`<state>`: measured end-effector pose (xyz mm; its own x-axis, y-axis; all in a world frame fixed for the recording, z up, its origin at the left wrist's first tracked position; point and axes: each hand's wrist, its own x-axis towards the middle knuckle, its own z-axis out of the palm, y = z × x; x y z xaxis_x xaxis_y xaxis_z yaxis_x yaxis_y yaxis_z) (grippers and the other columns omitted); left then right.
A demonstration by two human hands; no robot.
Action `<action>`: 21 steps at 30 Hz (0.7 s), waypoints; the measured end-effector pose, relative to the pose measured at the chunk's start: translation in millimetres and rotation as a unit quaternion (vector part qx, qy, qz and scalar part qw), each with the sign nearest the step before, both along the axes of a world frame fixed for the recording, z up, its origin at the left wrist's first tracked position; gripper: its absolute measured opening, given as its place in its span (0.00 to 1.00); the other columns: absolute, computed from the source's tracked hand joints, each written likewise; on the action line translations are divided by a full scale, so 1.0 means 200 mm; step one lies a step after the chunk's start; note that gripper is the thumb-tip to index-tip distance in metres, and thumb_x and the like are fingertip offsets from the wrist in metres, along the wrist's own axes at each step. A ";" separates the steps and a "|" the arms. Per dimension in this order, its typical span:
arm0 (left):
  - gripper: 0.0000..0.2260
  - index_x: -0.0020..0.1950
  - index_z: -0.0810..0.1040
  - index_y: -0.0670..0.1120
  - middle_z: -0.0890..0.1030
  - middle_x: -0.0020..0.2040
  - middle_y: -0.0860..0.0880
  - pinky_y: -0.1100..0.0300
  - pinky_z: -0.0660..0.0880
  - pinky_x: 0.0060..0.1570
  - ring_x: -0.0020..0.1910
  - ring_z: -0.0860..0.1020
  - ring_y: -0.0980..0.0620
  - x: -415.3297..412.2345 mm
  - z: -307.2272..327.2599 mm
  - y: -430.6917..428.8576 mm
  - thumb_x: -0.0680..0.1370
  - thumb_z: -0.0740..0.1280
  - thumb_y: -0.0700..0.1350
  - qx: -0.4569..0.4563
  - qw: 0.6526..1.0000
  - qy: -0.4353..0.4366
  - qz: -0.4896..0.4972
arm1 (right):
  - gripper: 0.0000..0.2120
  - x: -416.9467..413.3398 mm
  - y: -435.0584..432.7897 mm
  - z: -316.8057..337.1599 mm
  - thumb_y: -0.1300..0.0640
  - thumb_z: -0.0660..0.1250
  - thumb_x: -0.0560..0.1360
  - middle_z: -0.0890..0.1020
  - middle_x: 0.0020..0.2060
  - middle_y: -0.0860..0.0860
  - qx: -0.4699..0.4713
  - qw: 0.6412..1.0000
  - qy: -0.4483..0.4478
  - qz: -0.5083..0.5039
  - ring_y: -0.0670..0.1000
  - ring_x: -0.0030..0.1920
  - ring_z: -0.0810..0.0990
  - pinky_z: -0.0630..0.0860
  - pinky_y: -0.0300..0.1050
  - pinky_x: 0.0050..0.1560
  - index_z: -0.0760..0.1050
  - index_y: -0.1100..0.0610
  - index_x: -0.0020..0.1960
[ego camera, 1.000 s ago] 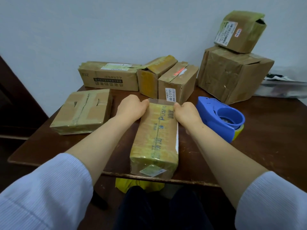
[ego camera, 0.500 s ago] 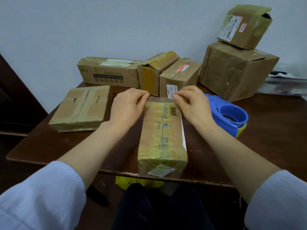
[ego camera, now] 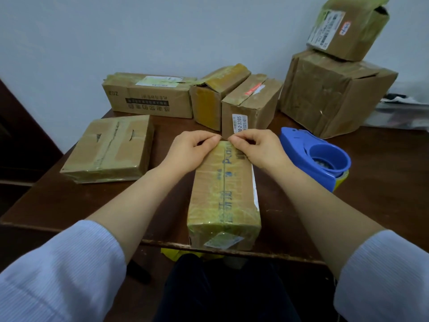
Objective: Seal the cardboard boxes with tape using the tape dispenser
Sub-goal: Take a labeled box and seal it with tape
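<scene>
head cam — worn, facing forward-down | close over table [ego camera: 69, 201] — single view

You are sitting in a plain room that serves as a small packing corner; if it belongs to a home or to an office, one cannot tell. A dark wooden table [ego camera: 383, 182] stands against a bare pale wall [ego camera: 139, 31]. Worn cardboard boxes [ego camera: 148, 98] with shipping labels are piled on it, and a blue tape dispenser [ego camera: 308, 154] lies beside them.
</scene>
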<state>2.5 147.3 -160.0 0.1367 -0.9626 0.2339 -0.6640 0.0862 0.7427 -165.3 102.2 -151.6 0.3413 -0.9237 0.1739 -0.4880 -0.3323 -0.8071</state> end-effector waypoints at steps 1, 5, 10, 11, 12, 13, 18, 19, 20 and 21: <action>0.09 0.56 0.83 0.50 0.83 0.53 0.52 0.59 0.75 0.56 0.53 0.79 0.56 0.00 -0.02 0.00 0.79 0.65 0.49 0.020 0.997 0.073 0.005 | 0.09 0.00 0.01 -0.01 0.54 0.67 0.77 0.82 0.45 0.47 0.043 0.998 -0.053 -0.007 0.44 0.47 0.79 0.76 0.37 0.51 0.82 0.56 0.54; 0.07 0.53 0.82 0.49 0.83 0.51 0.49 0.55 0.77 0.55 0.49 0.80 0.53 -0.04 -0.04 0.02 0.80 0.64 0.46 0.075 0.958 0.277 0.008 | 0.07 0.01 0.03 -0.04 0.59 0.67 0.76 0.83 0.41 0.51 0.204 0.953 -0.223 -0.017 0.42 0.37 0.81 0.78 0.33 0.39 0.81 0.61 0.51; 0.10 0.53 0.82 0.46 0.84 0.45 0.47 0.59 0.79 0.47 0.42 0.81 0.54 -0.06 -0.02 0.03 0.78 0.67 0.51 0.115 0.935 0.335 0.032 | 0.13 0.02 0.03 -0.05 0.55 0.73 0.72 0.85 0.41 0.58 0.267 0.930 -0.249 -0.027 0.52 0.39 0.83 0.82 0.47 0.45 0.79 0.65 0.48; 0.11 0.50 0.83 0.45 0.85 0.43 0.47 0.59 0.79 0.45 0.40 0.82 0.53 -0.06 -0.01 0.03 0.77 0.68 0.51 0.112 0.936 0.331 0.044 | 0.14 0.03 0.03 -0.05 0.55 0.74 0.71 0.85 0.41 0.59 0.265 0.931 -0.251 -0.031 0.52 0.38 0.83 0.82 0.48 0.44 0.79 0.65 0.47; 0.11 0.48 0.83 0.43 0.85 0.42 0.46 0.59 0.79 0.44 0.39 0.82 0.53 -0.07 0.00 0.03 0.77 0.69 0.51 0.104 0.938 0.327 0.056 | 0.12 0.04 0.03 -0.05 0.55 0.74 0.71 0.84 0.40 0.59 0.262 0.929 -0.259 -0.039 0.53 0.37 0.83 0.82 0.48 0.43 0.79 0.65 0.46; 0.11 0.47 0.84 0.43 0.85 0.41 0.46 0.58 0.80 0.44 0.39 0.82 0.52 -0.07 0.00 0.02 0.77 0.69 0.50 0.092 0.939 0.324 0.069 | 0.10 0.04 0.03 -0.05 0.57 0.74 0.71 0.84 0.38 0.58 0.263 0.925 -0.271 -0.051 0.53 0.37 0.83 0.82 0.48 0.43 0.79 0.64 0.43; 0.08 0.44 0.85 0.44 0.85 0.42 0.45 0.51 0.80 0.52 0.45 0.84 0.47 -0.10 0.00 0.02 0.72 0.75 0.48 0.065 0.923 0.358 0.126 | 0.06 0.07 0.06 -0.06 0.61 0.76 0.67 0.85 0.39 0.58 0.269 0.887 -0.355 -0.120 0.54 0.39 0.84 0.82 0.49 0.46 0.82 0.62 0.42; 0.08 0.44 0.86 0.44 0.86 0.42 0.45 0.51 0.80 0.53 0.46 0.84 0.46 -0.10 -0.01 0.03 0.71 0.75 0.48 0.061 0.919 0.366 0.135 | 0.08 0.07 0.07 -0.07 0.61 0.77 0.67 0.85 0.39 0.57 0.260 0.884 -0.364 -0.138 0.53 0.38 0.84 0.83 0.46 0.44 0.82 0.62 0.43; 0.08 0.43 0.86 0.45 0.86 0.42 0.46 0.51 0.80 0.53 0.46 0.84 0.46 -0.10 -0.02 0.03 0.71 0.76 0.48 0.055 0.916 0.371 0.142 | 0.10 0.07 0.07 -0.08 0.60 0.77 0.66 0.85 0.39 0.57 0.249 0.883 -0.367 -0.154 0.51 0.38 0.84 0.83 0.44 0.42 0.82 0.63 0.45; 0.08 0.44 0.86 0.45 0.86 0.42 0.46 0.51 0.80 0.53 0.45 0.84 0.47 -0.10 -0.03 0.03 0.71 0.76 0.49 0.052 0.913 0.376 0.146 | 0.11 0.07 0.08 -0.09 0.59 0.77 0.66 0.85 0.39 0.57 0.244 0.882 -0.369 -0.161 0.51 0.38 0.84 0.83 0.44 0.41 0.82 0.63 0.46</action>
<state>-18.3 153.8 -165.5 0.4754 -0.8711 -0.1232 0.0547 -0.1106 0.9924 -150.8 117.3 -168.9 0.0068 -0.9784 -0.2065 0.2254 0.2026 -0.9530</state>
